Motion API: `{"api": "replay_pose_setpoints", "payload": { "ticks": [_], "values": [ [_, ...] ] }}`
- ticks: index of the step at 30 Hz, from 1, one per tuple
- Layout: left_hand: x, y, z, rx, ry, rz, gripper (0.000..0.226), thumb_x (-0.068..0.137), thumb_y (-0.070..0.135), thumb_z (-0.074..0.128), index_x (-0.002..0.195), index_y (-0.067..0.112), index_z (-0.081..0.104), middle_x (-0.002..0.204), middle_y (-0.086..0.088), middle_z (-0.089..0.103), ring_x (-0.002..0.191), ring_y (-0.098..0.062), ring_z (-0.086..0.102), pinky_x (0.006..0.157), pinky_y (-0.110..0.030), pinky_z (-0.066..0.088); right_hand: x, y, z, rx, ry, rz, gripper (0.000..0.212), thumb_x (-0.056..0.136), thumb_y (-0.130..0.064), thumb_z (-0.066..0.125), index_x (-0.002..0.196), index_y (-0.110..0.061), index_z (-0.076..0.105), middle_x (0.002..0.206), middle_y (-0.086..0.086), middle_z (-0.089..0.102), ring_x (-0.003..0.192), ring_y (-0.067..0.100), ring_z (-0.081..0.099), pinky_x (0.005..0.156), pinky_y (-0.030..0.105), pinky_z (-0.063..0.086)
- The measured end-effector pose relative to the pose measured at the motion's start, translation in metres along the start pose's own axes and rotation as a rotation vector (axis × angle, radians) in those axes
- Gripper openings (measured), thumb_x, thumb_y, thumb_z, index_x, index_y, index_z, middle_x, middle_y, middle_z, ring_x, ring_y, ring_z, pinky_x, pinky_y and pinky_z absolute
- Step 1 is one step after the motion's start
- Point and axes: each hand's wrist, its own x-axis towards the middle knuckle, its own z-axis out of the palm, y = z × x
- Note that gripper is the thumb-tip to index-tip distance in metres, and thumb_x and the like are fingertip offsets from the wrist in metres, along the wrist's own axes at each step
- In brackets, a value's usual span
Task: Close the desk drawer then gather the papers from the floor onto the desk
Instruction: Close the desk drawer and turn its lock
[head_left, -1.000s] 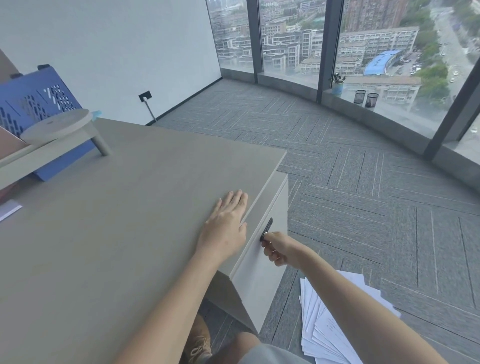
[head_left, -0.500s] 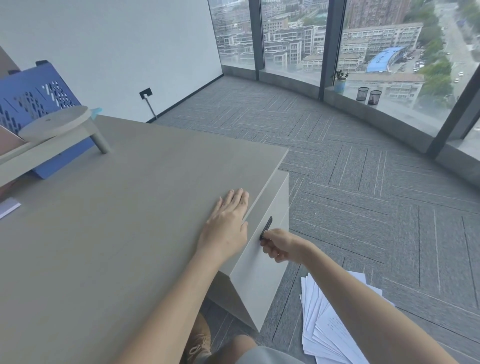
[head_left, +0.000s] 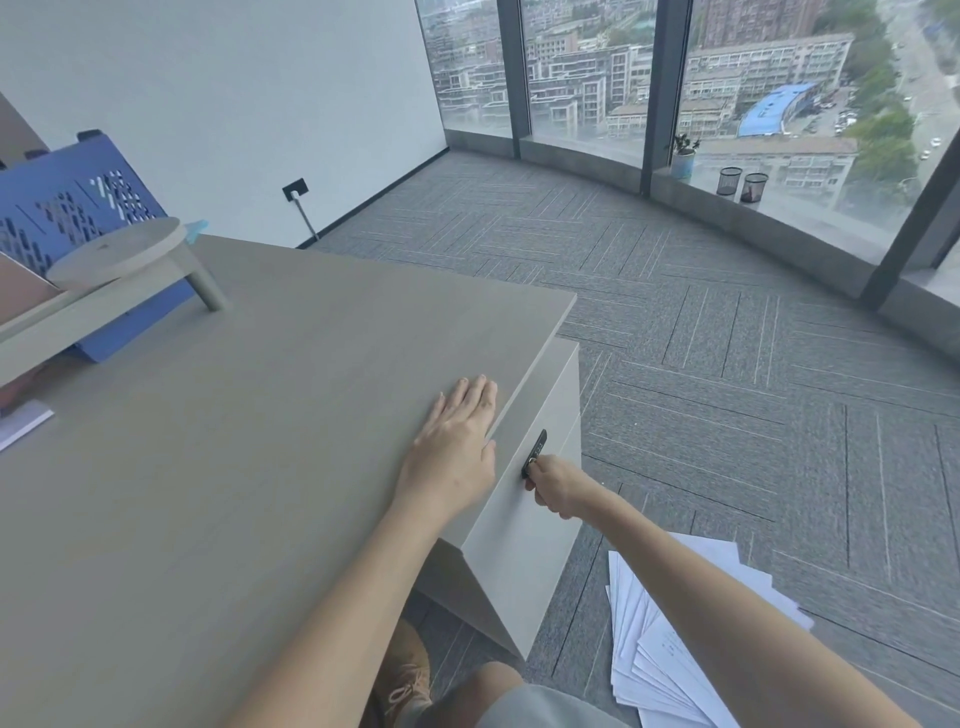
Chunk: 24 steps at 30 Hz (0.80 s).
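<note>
A pale wood desk (head_left: 249, 415) fills the left of the view. Its white drawer (head_left: 524, 540) hangs under the right edge, its front only slightly proud of the desktop edge, with a small black handle (head_left: 535, 453). My right hand (head_left: 556, 491) is closed on the lower end of that handle. My left hand (head_left: 457, 452) lies flat on the desktop by the edge, fingers spread, holding nothing. A fanned stack of white papers (head_left: 654, 654) lies on the grey carpet to the right of the drawer, partly hidden under my right forearm.
A wooden riser shelf (head_left: 114, 265) and a blue perforated file holder (head_left: 67, 208) stand at the desk's back left. My brown shoe (head_left: 410, 675) shows under the desk. Two mesh pen cups (head_left: 743, 184) and a small potted plant (head_left: 683, 156) sit on the window ledge.
The drawer front has slid in closer to the desk, pushed by my right hand on the handle. My left hand has stayed flat on the desktop.
</note>
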Motion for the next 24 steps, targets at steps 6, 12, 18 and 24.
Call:
{"api": "replay_pose_setpoints", "payload": {
  "ticks": [6, 12, 18, 24],
  "values": [
    [0.0, -0.001, 0.001, 0.011, 0.002, 0.002, 0.068, 0.098, 0.014, 0.042, 0.158, 0.014, 0.011, 0.168, 0.0, 0.01, 0.155, -0.016, 0.004, 0.126, -0.035, 0.002, -0.005, 0.012, 0.012, -0.246, 0.194, -0.147, 0.027, 0.095, -0.007, 0.032, 0.104, 0.003, 0.056, 0.103, 0.028, 0.067, 0.091, 0.045, 0.063, 0.069, 0.039, 0.043],
    [0.001, -0.002, 0.003, 0.017, 0.005, 0.001, 0.067, 0.098, 0.014, 0.041, 0.158, 0.014, 0.01, 0.168, 0.0, 0.009, 0.155, -0.016, 0.003, 0.126, -0.035, 0.002, -0.02, 0.011, 0.017, -0.714, 0.341, -0.215, 0.027, 0.093, 0.002, 0.036, 0.115, -0.007, 0.049, 0.103, 0.016, 0.073, 0.093, 0.038, 0.07, 0.064, 0.035, 0.035],
    [0.002, -0.003, 0.006, 0.018, 0.019, 0.004, 0.067, 0.098, 0.013, 0.042, 0.158, 0.012, 0.012, 0.168, -0.002, 0.012, 0.155, -0.018, 0.005, 0.126, -0.036, 0.003, -0.016, 0.015, 0.014, -0.783, 0.354, -0.273, 0.029, 0.091, 0.002, 0.038, 0.117, -0.007, 0.049, 0.1, 0.016, 0.074, 0.092, 0.038, 0.071, 0.062, 0.036, 0.033],
    [0.001, -0.003, 0.005, 0.016, 0.003, 0.004, 0.067, 0.098, 0.013, 0.041, 0.158, 0.012, 0.012, 0.168, -0.002, 0.011, 0.155, -0.018, 0.005, 0.126, -0.037, 0.003, -0.017, 0.015, 0.017, -0.74, 0.362, -0.252, 0.028, 0.092, 0.002, 0.036, 0.116, -0.008, 0.047, 0.101, 0.015, 0.074, 0.092, 0.037, 0.072, 0.062, 0.036, 0.035]
  ]
}}
